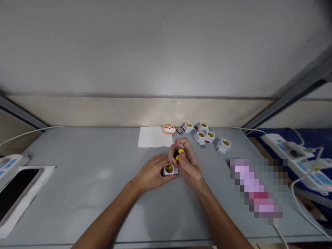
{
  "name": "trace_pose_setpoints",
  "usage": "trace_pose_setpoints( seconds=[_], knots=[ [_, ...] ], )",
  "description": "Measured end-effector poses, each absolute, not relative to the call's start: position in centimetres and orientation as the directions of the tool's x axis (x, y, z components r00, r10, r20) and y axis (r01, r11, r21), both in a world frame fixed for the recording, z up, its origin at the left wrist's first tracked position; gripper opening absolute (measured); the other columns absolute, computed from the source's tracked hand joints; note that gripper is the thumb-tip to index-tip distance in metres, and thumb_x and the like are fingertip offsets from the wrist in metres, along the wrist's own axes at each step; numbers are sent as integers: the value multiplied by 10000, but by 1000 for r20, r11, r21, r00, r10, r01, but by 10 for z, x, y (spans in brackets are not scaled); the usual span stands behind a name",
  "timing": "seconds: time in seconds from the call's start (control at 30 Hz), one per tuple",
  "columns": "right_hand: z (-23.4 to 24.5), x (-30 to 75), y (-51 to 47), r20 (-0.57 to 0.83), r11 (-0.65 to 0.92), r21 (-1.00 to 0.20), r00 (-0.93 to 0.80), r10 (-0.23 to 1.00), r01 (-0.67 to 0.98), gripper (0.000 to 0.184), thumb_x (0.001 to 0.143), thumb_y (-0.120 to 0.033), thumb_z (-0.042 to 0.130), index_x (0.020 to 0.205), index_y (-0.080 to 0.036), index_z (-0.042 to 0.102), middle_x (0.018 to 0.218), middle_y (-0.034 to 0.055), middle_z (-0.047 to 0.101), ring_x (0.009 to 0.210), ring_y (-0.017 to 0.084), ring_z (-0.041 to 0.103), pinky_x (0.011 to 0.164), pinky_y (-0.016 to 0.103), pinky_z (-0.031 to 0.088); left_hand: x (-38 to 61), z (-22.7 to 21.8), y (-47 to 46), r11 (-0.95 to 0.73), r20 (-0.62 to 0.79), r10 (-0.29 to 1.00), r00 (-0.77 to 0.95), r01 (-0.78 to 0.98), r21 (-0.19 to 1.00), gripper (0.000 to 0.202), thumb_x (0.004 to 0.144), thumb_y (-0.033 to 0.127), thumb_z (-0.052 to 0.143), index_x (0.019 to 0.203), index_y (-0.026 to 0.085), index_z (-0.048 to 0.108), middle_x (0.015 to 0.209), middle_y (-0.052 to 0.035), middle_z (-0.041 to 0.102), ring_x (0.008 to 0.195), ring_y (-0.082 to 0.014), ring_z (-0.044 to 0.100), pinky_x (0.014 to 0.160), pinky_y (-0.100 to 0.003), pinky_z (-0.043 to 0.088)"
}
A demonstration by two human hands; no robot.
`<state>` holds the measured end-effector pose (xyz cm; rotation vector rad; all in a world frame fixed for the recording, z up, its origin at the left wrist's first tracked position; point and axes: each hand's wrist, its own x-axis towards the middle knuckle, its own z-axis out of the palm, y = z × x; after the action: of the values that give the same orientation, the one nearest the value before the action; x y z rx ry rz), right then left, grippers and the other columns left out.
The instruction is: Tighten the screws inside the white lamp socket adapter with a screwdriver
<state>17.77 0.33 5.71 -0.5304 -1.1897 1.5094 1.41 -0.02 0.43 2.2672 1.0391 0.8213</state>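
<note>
My left hand (153, 173) is closed around a small white lamp-socket adapter (169, 169) with a brass-coloured opening facing up, holding it on the grey table (90, 186). My right hand (188, 164) is wrapped round the black and yellow handle of a screwdriver (178, 154), held upright just over the adapter. The screwdriver's tip is hidden behind my fingers. The two hands touch each other at the middle of the table.
Several more white socket adapters (204, 135) lie at the back right, near an orange animal-shaped trinket (169, 129) and a white paper sheet (155, 137). A phone (14, 188) rests at the left edge. White power strips (298, 155) with cables lie to the right.
</note>
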Motion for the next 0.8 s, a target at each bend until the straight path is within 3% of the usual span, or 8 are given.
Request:
trace_pose_setpoints(
  seconds=[0.07, 0.2, 0.33, 0.5, 0.6, 0.7, 0.8],
  knots=[
    [57, 178, 4, 276, 104, -877, -315, 908, -470, 303, 974, -522, 665, 1001, -287, 476, 717, -46, 457, 618, 154, 363, 615, 301, 316, 14, 3, 0, -576, 305, 794, 525, 491, 654, 391, 902, 361, 810, 1236, 233, 652, 1243, -87, 733, 1159, -278, 703, 1006, -425, 592],
    [60, 182, 6, 303, 136, -903, -379, 875, -408, 294, 1034, -529, 554, 989, -242, 599, 866, 25, 571, 751, 180, 516, 706, 339, 404, 13, -2, 1, -568, 309, 807, 504, 514, 643, 369, 882, 395, 829, 1155, 210, 663, 1127, -80, 740, 1058, -273, 717, 934, -410, 609],
    [59, 181, 5, 282, 129, -917, -388, 877, -376, 404, 1083, -538, 419, 935, -225, 629, 785, 13, 507, 695, 169, 443, 670, 334, 355, 13, -5, 0, -586, 352, 798, 488, 493, 643, 302, 874, 395, 838, 1054, 218, 673, 1050, -55, 740, 1012, -259, 717, 940, -403, 607],
    [57, 177, 1, 279, 107, -897, -365, 888, -428, 282, 1031, -563, 550, 1062, -283, 539, 772, -26, 450, 653, 155, 359, 626, 308, 308, 13, -3, 0, -590, 327, 789, 520, 489, 643, 335, 913, 390, 797, 1175, 232, 663, 1160, -72, 737, 1085, -270, 706, 966, -422, 598],
    [58, 178, 3, 299, 124, -881, -335, 894, -456, 244, 1024, -509, 602, 1031, -284, 510, 803, -31, 500, 675, 142, 415, 654, 299, 336, 13, -2, 1, -603, 341, 779, 525, 481, 636, 380, 920, 392, 788, 1233, 227, 650, 1189, -82, 734, 1104, -271, 701, 971, -423, 597],
    [59, 179, 4, 296, 138, -905, -361, 884, -403, 308, 1062, -532, 504, 993, -244, 588, 837, 1, 554, 713, 149, 493, 687, 315, 389, 13, -4, 1, -600, 348, 786, 512, 494, 629, 319, 899, 390, 809, 1128, 215, 674, 1106, -71, 741, 1045, -262, 710, 933, -405, 607],
    [59, 177, 4, 251, 96, -925, -399, 882, -369, 421, 1084, -559, 407, 954, -222, 623, 745, -11, 490, 631, 139, 427, 618, 305, 357, 14, -4, 0, -594, 356, 792, 497, 490, 638, 230, 885, 372, 820, 944, 209, 669, 1003, -50, 736, 969, -239, 716, 909, -378, 611]
  ],
)
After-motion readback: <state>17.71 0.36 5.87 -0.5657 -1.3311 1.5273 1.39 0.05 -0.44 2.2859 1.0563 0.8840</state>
